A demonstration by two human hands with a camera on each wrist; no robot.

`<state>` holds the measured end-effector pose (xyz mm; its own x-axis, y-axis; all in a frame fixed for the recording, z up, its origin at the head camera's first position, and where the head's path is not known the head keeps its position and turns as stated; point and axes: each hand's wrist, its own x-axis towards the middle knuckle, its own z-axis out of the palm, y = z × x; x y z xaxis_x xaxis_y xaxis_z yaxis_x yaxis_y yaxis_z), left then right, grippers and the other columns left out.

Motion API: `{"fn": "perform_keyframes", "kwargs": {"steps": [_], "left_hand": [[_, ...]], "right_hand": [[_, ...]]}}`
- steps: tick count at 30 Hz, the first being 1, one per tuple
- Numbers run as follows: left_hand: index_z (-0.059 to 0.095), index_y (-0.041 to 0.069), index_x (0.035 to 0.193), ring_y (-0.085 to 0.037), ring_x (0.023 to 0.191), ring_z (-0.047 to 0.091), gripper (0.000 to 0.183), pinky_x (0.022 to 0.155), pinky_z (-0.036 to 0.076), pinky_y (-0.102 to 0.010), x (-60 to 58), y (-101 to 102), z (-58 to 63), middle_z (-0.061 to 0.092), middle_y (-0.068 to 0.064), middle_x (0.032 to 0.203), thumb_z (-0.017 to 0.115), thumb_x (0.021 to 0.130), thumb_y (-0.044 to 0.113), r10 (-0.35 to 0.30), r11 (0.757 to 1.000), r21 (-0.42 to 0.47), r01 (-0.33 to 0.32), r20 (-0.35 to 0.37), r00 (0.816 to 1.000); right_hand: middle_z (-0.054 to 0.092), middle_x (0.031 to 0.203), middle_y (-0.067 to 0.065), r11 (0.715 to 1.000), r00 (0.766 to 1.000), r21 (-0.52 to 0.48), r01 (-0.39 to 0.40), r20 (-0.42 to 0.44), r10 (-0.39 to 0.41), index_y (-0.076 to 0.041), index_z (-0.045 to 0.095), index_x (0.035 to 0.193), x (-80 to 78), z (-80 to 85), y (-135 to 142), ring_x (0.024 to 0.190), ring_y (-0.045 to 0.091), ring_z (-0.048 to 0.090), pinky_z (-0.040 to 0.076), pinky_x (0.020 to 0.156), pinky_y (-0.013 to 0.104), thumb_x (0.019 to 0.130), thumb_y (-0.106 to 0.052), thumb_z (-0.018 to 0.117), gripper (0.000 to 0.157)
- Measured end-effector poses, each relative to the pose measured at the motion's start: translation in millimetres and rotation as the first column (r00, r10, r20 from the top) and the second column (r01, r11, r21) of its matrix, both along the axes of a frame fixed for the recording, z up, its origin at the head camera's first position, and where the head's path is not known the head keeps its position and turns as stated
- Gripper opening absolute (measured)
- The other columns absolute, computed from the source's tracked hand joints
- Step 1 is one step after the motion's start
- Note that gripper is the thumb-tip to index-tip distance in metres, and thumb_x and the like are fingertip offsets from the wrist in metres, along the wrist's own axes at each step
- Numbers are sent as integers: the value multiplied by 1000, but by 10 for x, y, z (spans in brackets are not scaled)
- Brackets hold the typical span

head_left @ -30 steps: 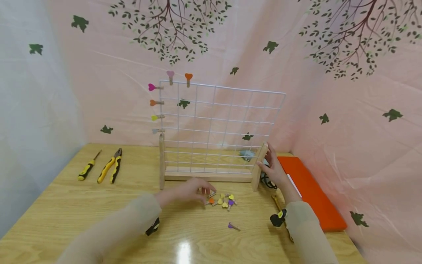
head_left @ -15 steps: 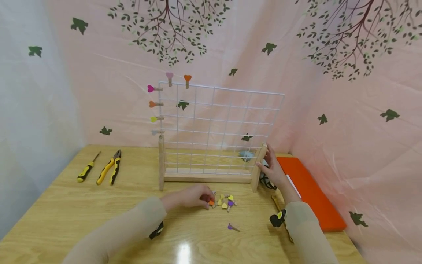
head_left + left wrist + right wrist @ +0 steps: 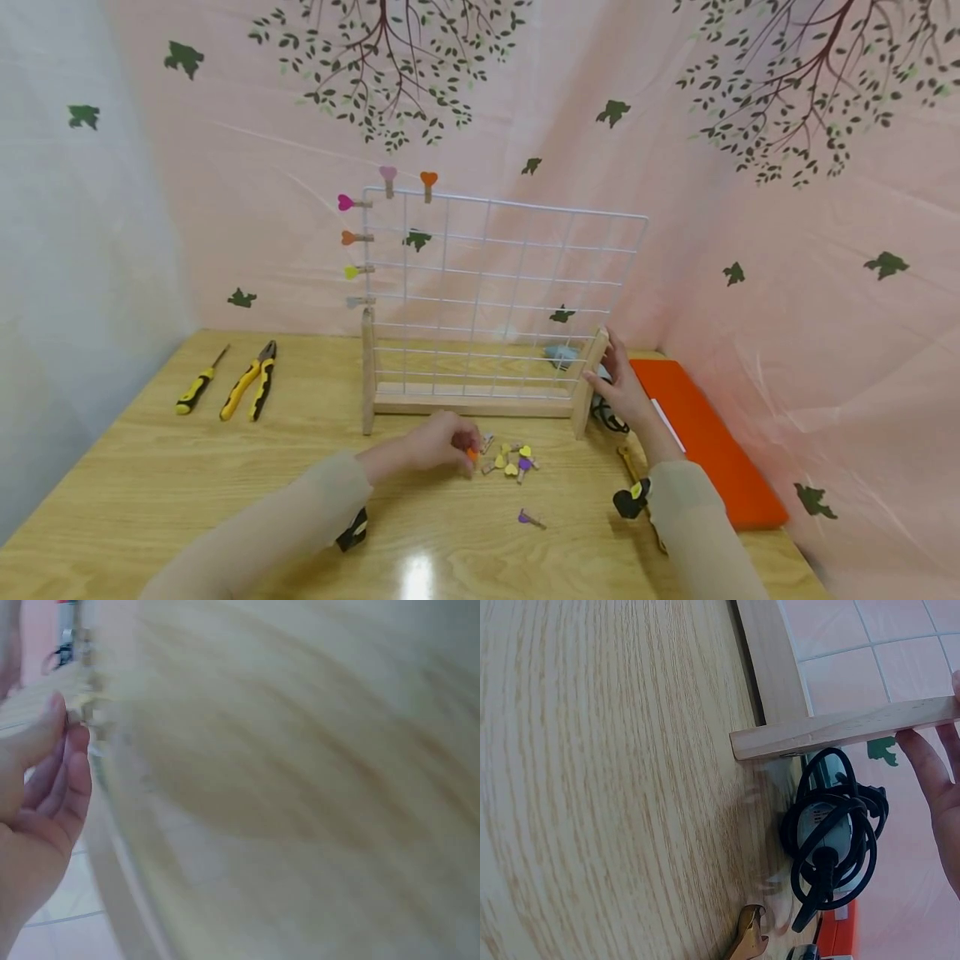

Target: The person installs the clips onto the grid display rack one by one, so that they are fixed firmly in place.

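Between thumb and fingertips, my left hand (image 3: pixel 438 442) pinches an orange heart clothespin (image 3: pixel 472 455) at the left of a small pile of heart clothespins, among them a yellow one (image 3: pixel 511 470). Apart from the pile lies a purple heart clothespin (image 3: pixel 532 518). Behind them stands a white wire grid (image 3: pixel 487 271) in a wooden stand (image 3: pixel 472 406). Several heart clothespins, such as a magenta one (image 3: pixel 346 202), are clipped along its left edge and top left. My right hand (image 3: pixel 624 385) grips the stand's right post (image 3: pixel 840 733), fingers behind it in the head view.
A screwdriver (image 3: pixel 197 390) and pliers (image 3: pixel 262 383) lie at the left. A grey tool with a coiled black cable (image 3: pixel 832 832) sits behind the right post. An orange case (image 3: pixel 708 450) and a wrench (image 3: pixel 750 934) are at the right.
My left hand has closed on the orange clothespin and drawn it slightly left, away from the pile. The right hand keeps its place on the post.
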<state>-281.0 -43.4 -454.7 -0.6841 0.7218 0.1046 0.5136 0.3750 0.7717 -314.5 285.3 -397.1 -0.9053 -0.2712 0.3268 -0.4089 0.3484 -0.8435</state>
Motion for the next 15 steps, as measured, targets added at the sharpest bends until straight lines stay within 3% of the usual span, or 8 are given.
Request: {"fn": "perform_keyframes", "kwargs": {"steps": [4,8,12,15], "left_hand": [[63,14,77,-7,67,59,11,61,51,-21,2,-54,248,63,5,73,72,71,8,99,994,47,-99,0,995],[66,15,79,-10,71,61,5,63,51,-24,-49,-137,579,65,5,75,69,77,18,166,983,75,-168,23,986],[66,13,86,-20,80,62,16,69,51,-28,-88,-211,940,66,1,82,68,78,26,206,967,139,-215,78,975],[66,11,88,-22,80,62,19,70,51,-29,-109,-253,1194,65,-2,85,67,79,27,208,952,215,-216,60,976]], "right_hand": [[15,145,18,1000,1000,-3,1,13,-1,-28,0,143,-5,-15,0,132,38,15,20,98,64,89,-9,53,78],[16,145,19,1000,1000,-13,7,6,-7,-31,1,143,-56,-62,28,132,39,16,21,97,64,88,-10,55,79],[17,145,18,1000,1000,-8,13,-15,-13,-29,0,143,-127,-131,71,132,38,18,24,97,63,87,-13,56,81],[18,144,18,1000,1000,-2,15,-26,-15,-29,0,143,-157,-169,90,132,37,18,26,96,62,88,-16,57,80]]}}
